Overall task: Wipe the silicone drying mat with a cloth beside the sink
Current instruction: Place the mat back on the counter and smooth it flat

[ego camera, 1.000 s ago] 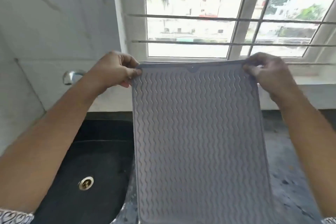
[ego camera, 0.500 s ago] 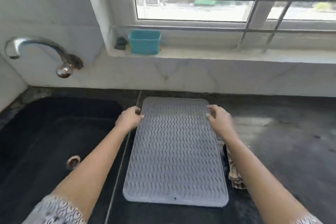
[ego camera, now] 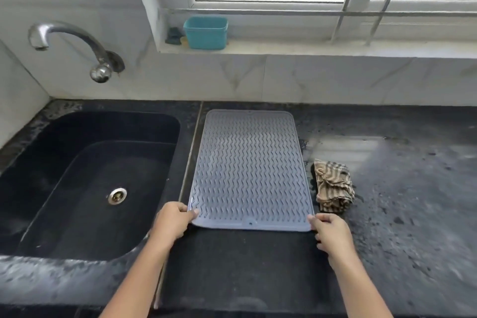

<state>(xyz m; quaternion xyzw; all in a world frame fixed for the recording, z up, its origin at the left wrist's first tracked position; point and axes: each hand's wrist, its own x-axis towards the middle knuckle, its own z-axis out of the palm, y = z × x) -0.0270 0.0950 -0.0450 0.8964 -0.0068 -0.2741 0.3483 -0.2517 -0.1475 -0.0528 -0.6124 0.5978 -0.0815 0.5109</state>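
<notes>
Head view looks down on two bare forearms reaching forward over a dark speckled surface (ego camera: pixel 387 214). Left hand (ego camera: pixel 171 222) sits at the near left corner of the silicone drying mat (ego camera: pixel 249 170), fingers curled and thumb lying on top of the corner, pinching it. Right hand (ego camera: pixel 331 233) is at the near right corner, fingers loosely bent with the tips touching the mat's edge; whether it actually grips the corner cannot be told. Grey and ribbed with wavy lines, the mat lies flat on the surface just right of the black sink (ego camera: pixel 85 183), its long axis running away from the person toward the tiled wall. A crumpled striped cloth (ego camera: pixel 333 190) lies just beside the mat's right edge.
</notes>
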